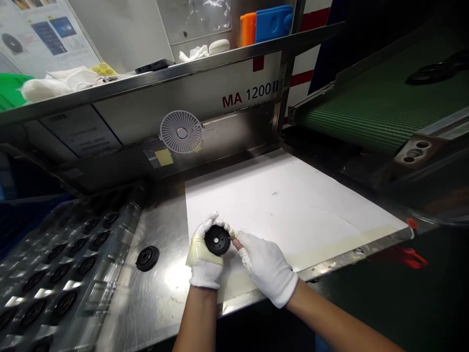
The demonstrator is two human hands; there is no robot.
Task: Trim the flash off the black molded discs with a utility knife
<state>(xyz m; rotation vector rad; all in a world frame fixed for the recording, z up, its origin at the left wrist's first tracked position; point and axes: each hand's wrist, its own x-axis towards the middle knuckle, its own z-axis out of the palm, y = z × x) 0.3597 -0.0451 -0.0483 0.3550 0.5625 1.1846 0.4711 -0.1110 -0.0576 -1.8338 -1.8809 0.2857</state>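
the person's left hand (pixel 204 259), in a white glove wrapped with yellowish tape, holds a black ribbed disc (pixel 217 240) above a white paper sheet (pixel 278 205), while the gloved right hand (pixel 266 268) pinches its rim. a second black disc (pixel 147 258) lies on the steel bench (pixel 161 303) nearby, more sit in a metal tray (pixel 62 274) at left, and a green conveyor belt (pixel 370 112) runs behind.

black disc (pixel 217 240): rim partly hidden by gloved fingers (pixel 207 223) | wall label (pixel 79 131): text too small
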